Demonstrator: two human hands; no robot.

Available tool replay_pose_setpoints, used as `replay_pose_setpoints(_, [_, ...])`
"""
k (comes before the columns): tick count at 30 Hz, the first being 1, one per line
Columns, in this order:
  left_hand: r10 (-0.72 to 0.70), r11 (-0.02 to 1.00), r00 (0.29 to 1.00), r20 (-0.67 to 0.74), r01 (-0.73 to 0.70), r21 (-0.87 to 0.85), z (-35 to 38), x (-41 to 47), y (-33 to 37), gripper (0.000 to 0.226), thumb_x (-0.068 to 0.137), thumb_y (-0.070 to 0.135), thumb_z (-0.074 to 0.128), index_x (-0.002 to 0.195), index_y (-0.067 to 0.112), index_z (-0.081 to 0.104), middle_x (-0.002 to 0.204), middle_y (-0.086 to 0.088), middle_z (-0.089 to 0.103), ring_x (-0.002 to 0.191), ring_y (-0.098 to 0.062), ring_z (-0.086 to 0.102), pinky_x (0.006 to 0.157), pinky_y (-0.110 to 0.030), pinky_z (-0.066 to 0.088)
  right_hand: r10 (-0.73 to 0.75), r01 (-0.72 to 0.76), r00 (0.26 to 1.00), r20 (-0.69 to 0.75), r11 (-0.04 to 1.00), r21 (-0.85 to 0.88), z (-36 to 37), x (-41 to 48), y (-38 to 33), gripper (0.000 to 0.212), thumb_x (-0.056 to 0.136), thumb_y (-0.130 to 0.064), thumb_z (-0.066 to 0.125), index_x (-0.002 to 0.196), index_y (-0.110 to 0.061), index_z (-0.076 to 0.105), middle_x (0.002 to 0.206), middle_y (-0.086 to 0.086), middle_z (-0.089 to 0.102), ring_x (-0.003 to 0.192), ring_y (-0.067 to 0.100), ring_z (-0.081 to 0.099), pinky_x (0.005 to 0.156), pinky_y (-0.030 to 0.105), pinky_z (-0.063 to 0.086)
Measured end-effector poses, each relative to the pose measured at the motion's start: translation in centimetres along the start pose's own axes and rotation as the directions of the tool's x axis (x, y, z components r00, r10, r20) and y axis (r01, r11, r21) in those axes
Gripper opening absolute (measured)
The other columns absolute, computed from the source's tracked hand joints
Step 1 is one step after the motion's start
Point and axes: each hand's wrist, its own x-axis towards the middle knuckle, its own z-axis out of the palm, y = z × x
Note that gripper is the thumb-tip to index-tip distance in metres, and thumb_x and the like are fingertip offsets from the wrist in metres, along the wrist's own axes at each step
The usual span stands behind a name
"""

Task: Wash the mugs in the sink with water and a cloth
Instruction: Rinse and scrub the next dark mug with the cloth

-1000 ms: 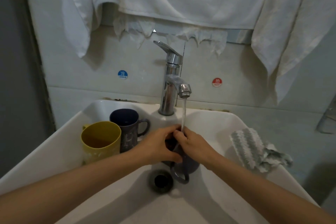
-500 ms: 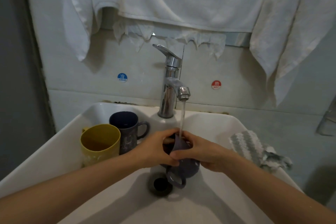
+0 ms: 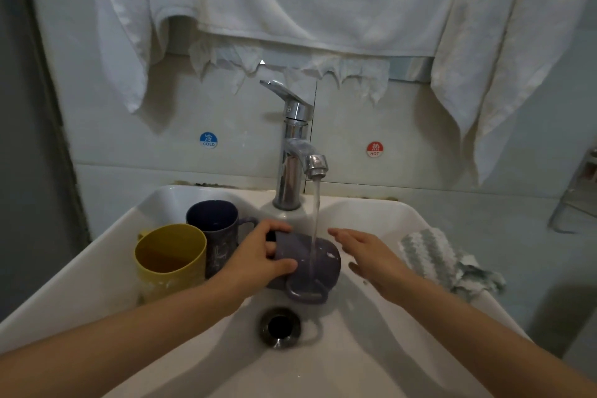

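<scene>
The left hand [image 3: 258,262] grips the purple mug [image 3: 311,252] by its mouth end, thumb along the near side and fingers curled over the top. The mug lies on its side in that grip, base pointing away from the palm and handle hanging down. Half a second ago the right hand [image 3: 368,252] was wrapped over the mug too. Now it has let go and hangs just past the mug's base, fingers straight and spread, holding nothing.

Water [image 3: 316,213] from the tap [image 3: 292,152] falls on the mug's upper side just beyond the left fingertips, where before it ran between the two hands. It drips off the handle towards the drain [image 3: 279,326], which lies below the grip.

The mug has turned from tilted to nearly level and sits a little higher in the sink [image 3: 371,365]. Behind the left wrist stand the yellow mug [image 3: 171,258] and the blue mug [image 3: 214,229], unmoved. The cloth [image 3: 429,255] lies on the rim beyond the right hand, untouched.
</scene>
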Motion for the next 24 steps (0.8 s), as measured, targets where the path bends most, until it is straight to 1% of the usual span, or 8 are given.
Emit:
replay_pose_setpoints(3, [0.012, 0.993, 0.999, -0.037, -0.016, -0.114, 0.4, -0.3, 0.2, 0.047, 0.078, -0.006, 0.066, 0.110, 0.024, 0.049, 0.103, -0.002, 0.064, 0.092, -0.019, 0.067, 0.073, -0.036, 0.059, 0.148, -0.173, 0.980, 0.135, 0.964, 0.200, 0.2, -0.6, 0.7, 0.035, 0.096, -0.047, 0.041, 0.122, -0.027, 0.054, 0.128, -0.002, 0.056, 0.115, 0.020, 0.054, 0.094, 0.038, 0.047])
replay_pose_setpoints(5, [0.021, 0.990, 0.999, -0.039, -0.026, -0.136, 1.0, -0.6, 0.1, 0.050, 0.075, -0.009, 0.067, 0.106, 0.025, 0.049, 0.106, -0.002, 0.062, 0.093, -0.019, 0.067, 0.070, -0.033, 0.059, 0.116, -0.154, 0.979, 0.170, 0.960, 0.233, 1.4, -0.8, 1.0, 0.040, 0.088, -0.053, 0.052, 0.121, -0.030, 0.051, 0.119, -0.002, 0.060, 0.108, 0.019, 0.060, 0.087, 0.043, 0.054])
replay_pose_setpoints(9, [0.014, 0.990, 0.997, -0.074, -0.024, -0.142, 1.3, -0.6, -0.1, 0.054, 0.070, -0.011, 0.070, 0.100, 0.027, 0.048, 0.114, -0.005, 0.057, 0.099, -0.026, 0.063, 0.075, -0.039, 0.058, -0.044, 0.060, 0.994, -0.103, 0.987, 0.151, 3.2, -0.7, 0.6, 0.053, 0.083, -0.046, 0.063, 0.128, -0.027, 0.043, 0.117, 0.001, 0.060, 0.099, 0.021, 0.063, 0.079, 0.044, 0.058])
replay_pose_setpoints(11, [0.012, 0.987, 0.998, -0.067, -0.022, -0.158, 1.2, -0.5, -0.2, 0.054, 0.069, -0.012, 0.070, 0.100, 0.026, 0.047, 0.117, -0.008, 0.055, 0.101, -0.028, 0.062, 0.078, -0.042, 0.057, -0.099, 0.112, 0.986, -0.133, 0.990, 0.089, 3.2, -0.5, 0.5, 0.051, 0.090, -0.044, 0.054, 0.136, -0.028, 0.038, 0.128, 0.002, 0.054, 0.110, 0.022, 0.058, 0.086, 0.044, 0.055])
replay_pose_setpoints(14, [-0.006, 0.991, 0.999, -0.045, 0.000, -0.133, 1.3, -0.6, -0.4, 0.053, 0.069, -0.010, 0.071, 0.099, 0.025, 0.046, 0.120, -0.007, 0.052, 0.103, -0.029, 0.060, 0.079, -0.043, 0.057, -0.083, 0.100, 0.990, -0.114, 0.984, 0.146, 3.1, -0.7, 0.4, 0.040, 0.101, -0.036, 0.031, 0.140, -0.027, 0.036, 0.142, 0.003, 0.043, 0.125, 0.022, 0.046, 0.101, 0.047, 0.044])
replay_pose_setpoints(19, [-0.022, 0.996, 0.997, -0.075, 0.016, -0.085, 1.7, -0.7, -0.4, 0.053, 0.069, -0.008, 0.071, 0.096, 0.028, 0.044, 0.124, -0.007, 0.047, 0.104, -0.031, 0.058, 0.078, -0.044, 0.057, 0.028, 0.001, 0.995, -0.098, 0.960, 0.281, 3.0, -1.1, -0.3, 0.044, 0.102, -0.037, 0.025, 0.142, -0.022, 0.036, 0.136, 0.006, 0.046, 0.122, 0.025, 0.046, 0.102, 0.046, 0.043])
replay_pose_setpoints(21, [-0.028, 0.994, 0.997, -0.073, 0.020, -0.106, 1.6, -0.6, -0.3, 0.053, 0.070, -0.008, 0.071, 0.097, 0.029, 0.044, 0.124, -0.007, 0.046, 0.107, -0.032, 0.057, 0.081, -0.047, 0.056, -0.027, 0.052, 0.991, -0.129, 0.980, 0.194, 3.2, -1.0, -0.1, 0.047, 0.100, -0.039, 0.031, 0.144, -0.023, 0.032, 0.141, 0.006, 0.043, 0.123, 0.025, 0.047, 0.097, 0.042, 0.048])
replay_pose_setpoints(24, [-0.030, 0.992, 0.997, -0.068, 0.021, -0.128, 1.4, -0.6, -0.3, 0.053, 0.070, -0.009, 0.070, 0.098, 0.027, 0.044, 0.122, -0.009, 0.047, 0.106, -0.033, 0.057, 0.082, -0.050, 0.055, -0.141, 0.143, 0.980, -0.139, 0.990, 0.004, 3.3, -1.1, 0.0, 0.054, 0.095, -0.040, 0.044, 0.144, -0.023, 0.029, 0.139, 0.004, 0.045, 0.118, 0.020, 0.051, 0.082, 0.026, 0.054])
